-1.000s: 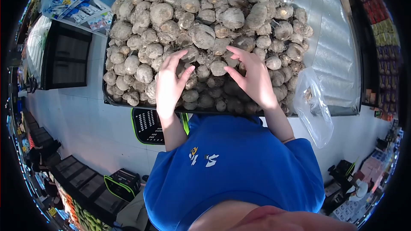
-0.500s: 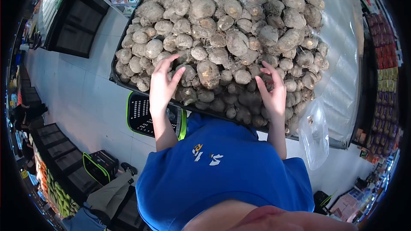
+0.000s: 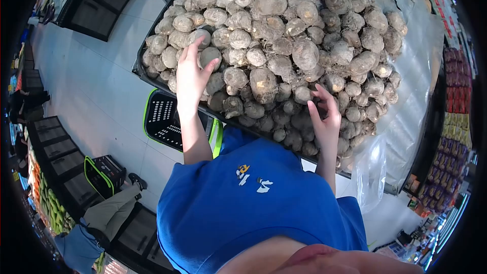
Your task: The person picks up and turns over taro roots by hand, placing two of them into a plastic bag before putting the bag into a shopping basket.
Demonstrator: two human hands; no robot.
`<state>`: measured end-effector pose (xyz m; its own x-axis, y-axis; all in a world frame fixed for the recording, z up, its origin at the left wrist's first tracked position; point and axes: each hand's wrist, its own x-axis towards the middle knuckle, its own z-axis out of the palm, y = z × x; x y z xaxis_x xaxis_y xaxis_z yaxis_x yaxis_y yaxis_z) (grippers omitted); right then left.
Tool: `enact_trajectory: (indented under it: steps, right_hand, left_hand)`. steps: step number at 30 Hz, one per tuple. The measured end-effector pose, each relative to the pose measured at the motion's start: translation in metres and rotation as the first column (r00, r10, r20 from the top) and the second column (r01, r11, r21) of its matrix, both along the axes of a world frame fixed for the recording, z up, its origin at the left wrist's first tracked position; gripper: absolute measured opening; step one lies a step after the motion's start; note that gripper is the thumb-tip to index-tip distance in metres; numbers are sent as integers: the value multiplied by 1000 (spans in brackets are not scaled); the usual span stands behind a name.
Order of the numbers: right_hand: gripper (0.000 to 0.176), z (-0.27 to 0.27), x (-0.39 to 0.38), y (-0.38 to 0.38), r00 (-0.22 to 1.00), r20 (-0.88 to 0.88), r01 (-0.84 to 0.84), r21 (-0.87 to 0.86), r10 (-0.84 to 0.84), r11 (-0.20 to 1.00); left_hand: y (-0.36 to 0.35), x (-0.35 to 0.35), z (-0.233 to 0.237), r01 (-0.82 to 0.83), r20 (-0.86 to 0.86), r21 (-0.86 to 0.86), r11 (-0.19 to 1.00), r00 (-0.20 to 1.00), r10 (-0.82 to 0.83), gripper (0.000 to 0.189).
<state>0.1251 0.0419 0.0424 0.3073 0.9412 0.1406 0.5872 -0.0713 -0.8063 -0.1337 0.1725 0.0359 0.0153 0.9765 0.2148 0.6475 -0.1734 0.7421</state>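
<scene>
A big heap of brown, earthy taro roots [image 3: 284, 40] fills a dark display bin [image 3: 140, 73] in front of me. My left hand [image 3: 190, 78] lies flat on the heap's left side, fingers spread, with the thumb against one round taro [image 3: 209, 56]. My right hand [image 3: 324, 114] rests on the near right part of the heap, fingers curled around small roots there; whether it grips one I cannot tell. A clear plastic bag [image 3: 373, 170] hangs at the bin's near right edge, below my right forearm.
A black and green shopping basket [image 3: 167, 124] stands on the floor under the bin's front edge. Another person [image 3: 101, 223] crouches at lower left beside a second basket [image 3: 104, 175]. Shelves of packaged goods [image 3: 456, 96] run along the right. Clear plastic sheeting [image 3: 416, 66] lines the bin's right side.
My left hand has reached further up and left over the heap onto a round taro. My right hand has stayed on the near right roots. The view has shifted right.
</scene>
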Motion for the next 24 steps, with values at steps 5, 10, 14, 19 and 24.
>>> enact_trajectory:
  steps: [5,10,14,19,24]
  right_hand:
    - [35,-3,-3,-4,1000,-28,-12,7,12,1000]
    - [33,-7,1,-5,999,5,-43,29,43,999]
    - [32,-7,0,-8,998,29,-52,20,52,998]
    - [31,-7,-1,-8,998,25,-51,-1,51,999]
    - [29,-5,-2,-3,995,90,-52,25,50,998]
  left_hand:
    - [-8,-3,-7,49,-42,54,997,998,-46,54]
    - [-7,-11,-6,-26,-52,-70,997,998,22,54]
    - [-7,-23,-16,-76,-109,-23,997,991,73,51]
    - [-10,-32,-22,-113,-93,-39,993,990,109,51]
    - [-16,-27,-30,-84,-109,-43,996,991,79,53]
